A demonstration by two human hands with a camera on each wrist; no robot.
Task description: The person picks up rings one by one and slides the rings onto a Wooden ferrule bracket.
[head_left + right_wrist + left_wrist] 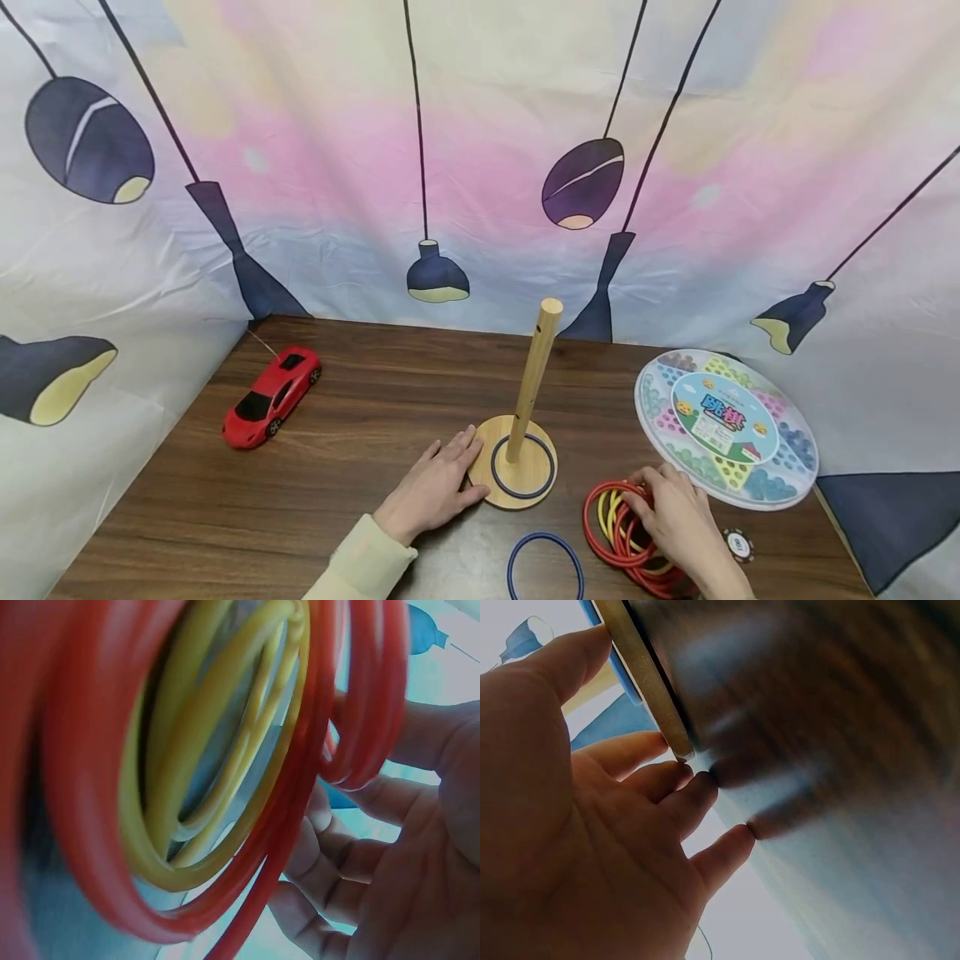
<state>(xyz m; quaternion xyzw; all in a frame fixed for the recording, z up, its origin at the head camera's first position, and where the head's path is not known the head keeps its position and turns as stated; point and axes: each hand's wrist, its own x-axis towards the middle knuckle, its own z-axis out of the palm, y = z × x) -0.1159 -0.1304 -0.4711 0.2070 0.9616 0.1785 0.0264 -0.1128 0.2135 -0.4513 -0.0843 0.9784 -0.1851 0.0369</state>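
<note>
Backdrop: a printed sheet with hanging-lamp drawings stands behind and beside the work area.
Tabletop: dark wood-grain tabletop carries everything listed below.
Board game: round marble board lies flat at the far right, just beyond my right hand.
Peg stand: round wooden base with an upright, slightly tilted peg sits at centre; one blue ring lies on the base around the peg.
Toy car: red car sits at the left, well apart from the stand.
Ring pile: red and yellow rings lie stacked at the right front.
Loose ring: a second blue ring lies flat on the tabletop between stand and pile.
My left hand: fingers straight and spread, flat on the tabletop, fingertips touching the base edge.
My right hand: fingers curl around the top red rings of the pile.
Chip: a small round token lies just right of my right hand.
</note>
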